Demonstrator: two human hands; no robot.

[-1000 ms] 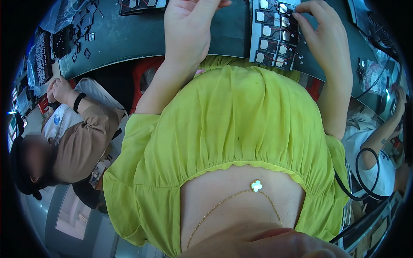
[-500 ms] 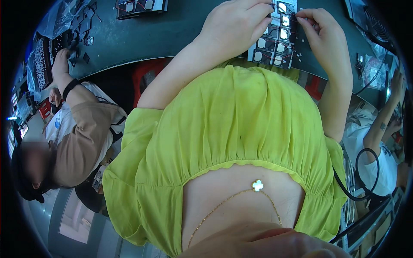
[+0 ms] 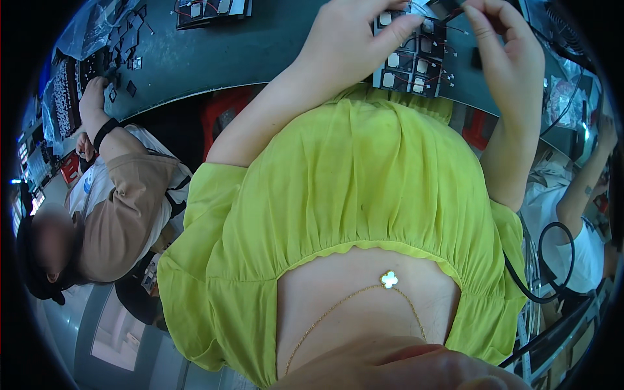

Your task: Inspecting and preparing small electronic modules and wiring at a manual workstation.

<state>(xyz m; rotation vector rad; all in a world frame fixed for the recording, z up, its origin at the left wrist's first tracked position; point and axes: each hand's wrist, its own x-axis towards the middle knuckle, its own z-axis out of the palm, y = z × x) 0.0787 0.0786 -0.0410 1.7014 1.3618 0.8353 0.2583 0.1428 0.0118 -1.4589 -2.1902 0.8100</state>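
A: Where do the modules (image 3: 407, 63) lie?

B: On the bench (image 3: 312, 49), close to its near edge and right of centre, set in two columns of black blocks with pale squares. Their thin red wires run toward the right, which probably keeps the loose ends apart from the blocks.

A: And the grip on them?

B: The left hand (image 3: 351, 32) comes in from the left, its thumb stretched over the far modules. It may be steadying them, but whether those fingers are closed on anything cannot be told. The right hand (image 3: 504, 49) has thumb and forefinger pinched on a dark piece (image 3: 447, 9) at the far right corner, perhaps for fine control.

A: So the modules sit where, relative to that?

B: The far ones lie under and between the two hands; the near rows are uncovered, nearer the person than either set of fingertips.

A: What is farther out?

B: A small block (image 3: 477, 58) just left of the right wrist, a second batch (image 3: 214, 12) far left, then loose frames (image 3: 132, 39) beside a clear bag (image 3: 81, 29). A co-worker's hand (image 3: 93, 92) reaches in near those frames.
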